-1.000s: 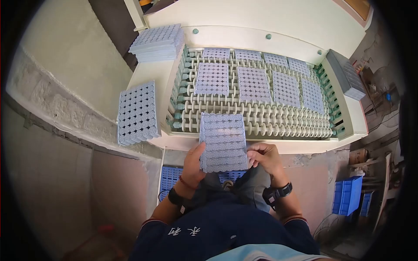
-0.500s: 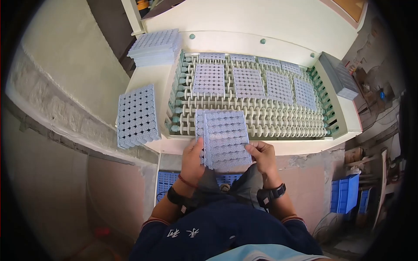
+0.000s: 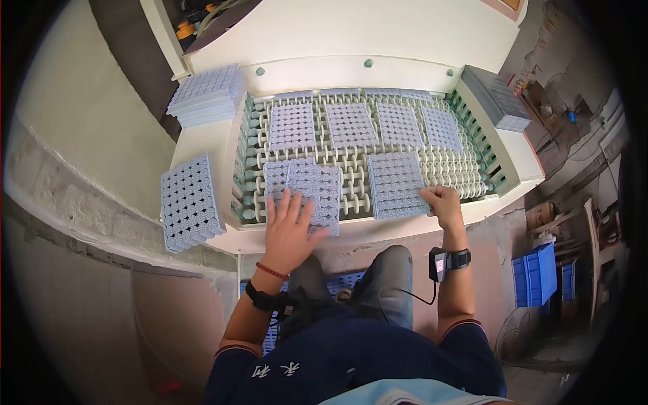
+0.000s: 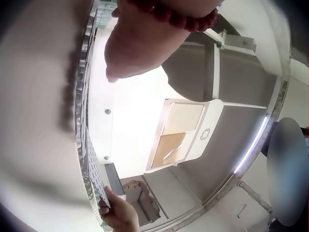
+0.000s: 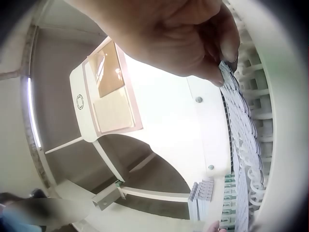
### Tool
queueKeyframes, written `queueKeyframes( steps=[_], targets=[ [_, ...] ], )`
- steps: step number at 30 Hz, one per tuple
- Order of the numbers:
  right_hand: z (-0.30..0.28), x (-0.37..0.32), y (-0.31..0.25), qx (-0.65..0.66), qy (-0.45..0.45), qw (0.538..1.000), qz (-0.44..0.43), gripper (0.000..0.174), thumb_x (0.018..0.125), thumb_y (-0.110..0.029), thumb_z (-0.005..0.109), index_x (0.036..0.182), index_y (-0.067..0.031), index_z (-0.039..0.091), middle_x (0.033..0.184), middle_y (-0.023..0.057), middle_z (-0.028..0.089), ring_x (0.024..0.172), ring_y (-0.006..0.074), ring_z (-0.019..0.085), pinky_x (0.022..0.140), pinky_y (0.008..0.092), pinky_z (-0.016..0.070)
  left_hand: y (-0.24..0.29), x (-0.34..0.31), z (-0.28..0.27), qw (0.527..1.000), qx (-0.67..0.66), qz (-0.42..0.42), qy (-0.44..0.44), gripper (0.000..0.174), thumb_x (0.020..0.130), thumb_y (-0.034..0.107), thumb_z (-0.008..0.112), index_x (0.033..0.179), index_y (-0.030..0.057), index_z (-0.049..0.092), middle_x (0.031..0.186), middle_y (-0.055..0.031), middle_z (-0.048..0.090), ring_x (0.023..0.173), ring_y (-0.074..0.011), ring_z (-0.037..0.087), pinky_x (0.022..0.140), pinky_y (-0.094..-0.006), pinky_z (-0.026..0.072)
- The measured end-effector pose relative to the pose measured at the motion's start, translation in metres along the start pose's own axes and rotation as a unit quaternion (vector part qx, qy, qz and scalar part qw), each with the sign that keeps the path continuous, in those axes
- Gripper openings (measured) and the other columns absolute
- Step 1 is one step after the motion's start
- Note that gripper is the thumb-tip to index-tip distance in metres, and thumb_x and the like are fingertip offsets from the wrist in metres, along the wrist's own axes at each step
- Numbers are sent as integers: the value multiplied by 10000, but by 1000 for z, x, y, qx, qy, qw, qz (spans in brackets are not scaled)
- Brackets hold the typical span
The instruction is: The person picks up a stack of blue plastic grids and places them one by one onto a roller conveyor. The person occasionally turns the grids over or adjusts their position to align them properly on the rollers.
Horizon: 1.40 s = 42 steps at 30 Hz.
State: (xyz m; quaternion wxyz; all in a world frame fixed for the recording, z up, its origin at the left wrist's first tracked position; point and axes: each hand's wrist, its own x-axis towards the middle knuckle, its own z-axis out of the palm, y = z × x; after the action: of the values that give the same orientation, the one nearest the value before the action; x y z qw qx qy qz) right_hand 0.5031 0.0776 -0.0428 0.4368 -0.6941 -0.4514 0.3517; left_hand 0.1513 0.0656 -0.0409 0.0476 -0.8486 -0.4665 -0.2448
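Observation:
Spread flat with straight fingers, the left hand (image 3: 289, 231) rests on overlapping blue-grey patterned sheets (image 3: 324, 196) at the front left of the roller bed. The right hand (image 3: 443, 204) pinches the right edge of a single sheet (image 3: 396, 185) lying at the front middle of the rollers. In the right wrist view the right hand's (image 5: 193, 43) thumb and fingers grip that sheet's edge (image 5: 236, 106). The left wrist view shows the left hand (image 4: 140, 43) from the side; its fingertips are mostly hidden. Four sheets lie in a row farther back, one of them (image 3: 292, 126) at the left.
A stack of sheets (image 3: 206, 91) stands on the machine's left ledge, with another stack (image 3: 191, 202) nearer the front. A grey stack (image 3: 496, 98) sits on the right ledge. Blue crates (image 3: 534, 273) stand on the floor at right. The machine's white front rim (image 3: 378, 233) runs before the person.
The sheets held together between both hands are now on the front rollers, one apart at the right. The left hand has flattened onto the rest; the right hand has moved right and forward.

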Motion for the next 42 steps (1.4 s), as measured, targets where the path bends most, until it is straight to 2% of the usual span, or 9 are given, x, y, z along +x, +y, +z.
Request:
queueKeyframes(
  steps=[7, 23, 26, 27, 29, 35, 37, 40, 42],
  targets=[
    [-33, 16, 24, 86, 25, 995, 37, 209, 786, -172, 665, 764, 36, 659, 591, -3, 536, 482, 60, 461, 418, 198, 362, 49, 31, 37, 998, 19, 38, -43, 719, 762, 480, 613, 1220, -54, 467, 1259, -243, 465, 1217, -380, 394, 1038, -561, 202],
    [-173, 40, 51, -201, 249, 947, -42, 268, 756, -203, 683, 855, 45, 687, 556, -5, 517, 452, 92, 452, 406, 225, 335, 64, 74, 51, 998, -19, 22, -50, 707, 781, 471, 610, 1248, -33, 444, 1318, -237, 406, 1246, -371, 361, 1052, -521, 220],
    [-172, 7, 38, 0, 248, 968, -33, 238, 787, -187, 660, 830, 48, 676, 570, -21, 519, 458, 74, 437, 405, 219, 313, 63, 63, 41, 998, -51, 41, -16, 692, 777, 435, 634, 1244, -39, 445, 1321, -248, 394, 1245, -393, 355, 1040, -524, 251],
    [-167, 0, 41, 51, 238, 969, -49, 231, 800, -181, 650, 820, 48, 670, 569, -25, 515, 455, 69, 424, 397, 218, 298, 60, 58, 35, 996, -73, 60, 9, 681, 776, 415, 646, 1240, -42, 447, 1317, -252, 395, 1244, -402, 355, 1031, -526, 271],
    [-158, -1, 65, 252, 131, 957, -51, 188, 860, -106, 597, 937, 64, 616, 819, 81, 631, 692, 129, 585, 625, 243, 468, 59, 47, 16, 988, -130, 74, 50, 660, 775, 383, 658, 1219, -59, 450, 1280, -253, 426, 1225, -408, 378, 1009, -531, 306],
    [-27, -28, 34, 403, -124, 906, -40, 155, 834, -121, 646, 907, 13, 616, 960, 90, 647, 876, 163, 596, 811, 303, 461, 23, -36, -41, 954, -98, 35, 281, 570, 810, 250, 606, 1230, -82, 409, 1275, -264, 402, 1230, -438, 352, 1026, -520, 280],
    [13, -30, 15, 392, -185, 901, -19, 185, 794, -113, 695, 914, 7, 622, 887, 52, 641, 824, 129, 568, 807, 276, 427, 7, -70, -59, 919, 15, -102, 381, 609, 830, 232, 571, 1292, -80, 327, 1323, -255, 350, 1264, -431, 301, 1042, -504, 254],
    [82, -45, -49, 364, -227, 903, 11, 174, 811, -93, 671, 921, 22, 601, 712, 26, 599, 466, 71, 501, 383, 178, 410, -28, -87, -71, 853, 12, -202, 482, 658, 870, 275, 534, 1342, -79, 242, 1360, -242, 317, 1289, -368, 278, 1051, -485, 237],
    [126, -55, -99, 359, -302, 883, 5, 196, 821, -107, 662, 930, 42, 597, 690, 19, 573, 500, 73, 502, 448, 216, 477, -47, -88, -74, 775, -141, -278, 550, 654, 917, 324, 456, 1362, -83, 203, 1393, -234, 259, 1292, -318, 276, 1059, -459, 220]
  ],
)
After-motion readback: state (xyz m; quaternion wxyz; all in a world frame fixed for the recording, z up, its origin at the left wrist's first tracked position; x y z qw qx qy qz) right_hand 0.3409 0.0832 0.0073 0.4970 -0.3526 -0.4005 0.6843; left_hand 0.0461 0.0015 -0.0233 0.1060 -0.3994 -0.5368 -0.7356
